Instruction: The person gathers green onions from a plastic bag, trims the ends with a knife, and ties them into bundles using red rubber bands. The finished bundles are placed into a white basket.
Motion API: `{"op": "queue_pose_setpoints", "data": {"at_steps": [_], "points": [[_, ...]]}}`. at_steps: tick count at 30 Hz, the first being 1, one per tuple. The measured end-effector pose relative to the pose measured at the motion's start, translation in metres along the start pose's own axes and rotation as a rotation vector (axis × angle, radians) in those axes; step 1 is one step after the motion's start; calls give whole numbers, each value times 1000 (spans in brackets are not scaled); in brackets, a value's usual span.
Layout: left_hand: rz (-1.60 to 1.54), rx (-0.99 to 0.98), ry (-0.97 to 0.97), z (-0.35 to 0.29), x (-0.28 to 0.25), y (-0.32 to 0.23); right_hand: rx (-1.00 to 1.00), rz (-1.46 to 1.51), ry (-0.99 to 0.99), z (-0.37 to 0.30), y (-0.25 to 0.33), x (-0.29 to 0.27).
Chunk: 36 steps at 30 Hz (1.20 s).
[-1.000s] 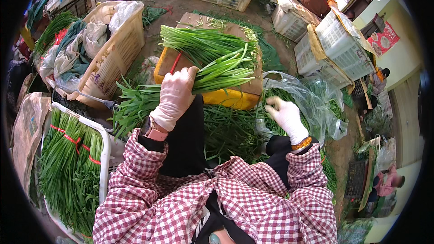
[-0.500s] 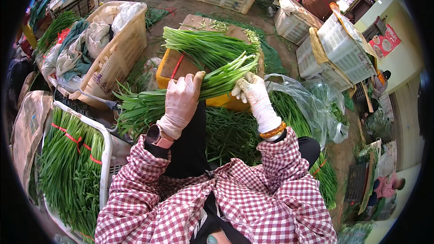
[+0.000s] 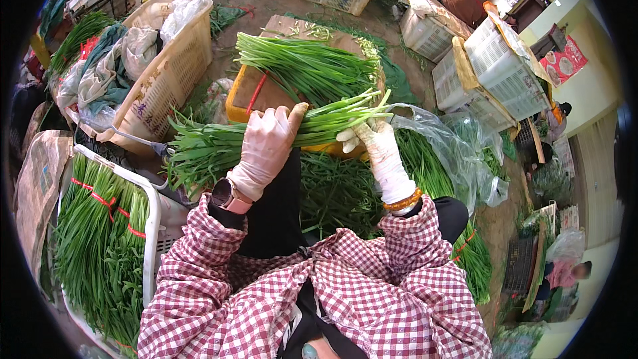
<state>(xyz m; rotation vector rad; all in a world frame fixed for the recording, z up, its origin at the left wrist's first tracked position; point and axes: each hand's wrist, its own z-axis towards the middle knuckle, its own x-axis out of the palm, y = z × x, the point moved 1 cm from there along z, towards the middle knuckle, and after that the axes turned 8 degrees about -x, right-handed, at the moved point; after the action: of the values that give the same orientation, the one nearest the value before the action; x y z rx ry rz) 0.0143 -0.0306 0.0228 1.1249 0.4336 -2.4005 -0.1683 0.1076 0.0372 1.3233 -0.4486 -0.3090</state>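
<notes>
My gloved left hand [image 3: 264,146] is closed around the middle of a bunch of Chinese chives [image 3: 209,149], its thumb lying along the top. The dark leafy ends hang to the left. The pale stem ends fan out to the right, where my gloved right hand [image 3: 380,153] holds them from below with curled fingers, partly covered by the stems. Just beyond, a larger pile of chives [image 3: 306,63] lies on a worn board [image 3: 279,26] over a yellow crate [image 3: 234,103]. A red strip [image 3: 258,92] hangs at its near left corner.
At the left, a white basket [image 3: 154,226] holds chives tied with red bands; behind it stands a cream crate [image 3: 169,70] of cloths and bags. Loose chives [image 3: 339,193] lie below my hands. Clear plastic [image 3: 445,149] is at the right. Stacked crates [image 3: 498,60] and other people are farther off.
The pale stem ends have spread apart a little more. My right hand has turned and shifted slightly under them. My left hand keeps its grip in nearly the same place.
</notes>
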Motion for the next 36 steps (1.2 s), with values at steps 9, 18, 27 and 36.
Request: {"op": "queue_pose_setpoints", "data": {"at_steps": [9, 18, 27, 36], "points": [[-65, 41, -22, 2, -4, 4, -320, 127, -187, -20, 36, -62], [2, 5, 17, 0, -2, 1, 275, -560, 33, -44, 62, -63], [141, 67, -42, -4, -2, 1, 65, -200, -71, -4, 6, -15], [128, 44, -30, 1, -3, 3, 339, -595, -42, -63, 70, -90]]}}
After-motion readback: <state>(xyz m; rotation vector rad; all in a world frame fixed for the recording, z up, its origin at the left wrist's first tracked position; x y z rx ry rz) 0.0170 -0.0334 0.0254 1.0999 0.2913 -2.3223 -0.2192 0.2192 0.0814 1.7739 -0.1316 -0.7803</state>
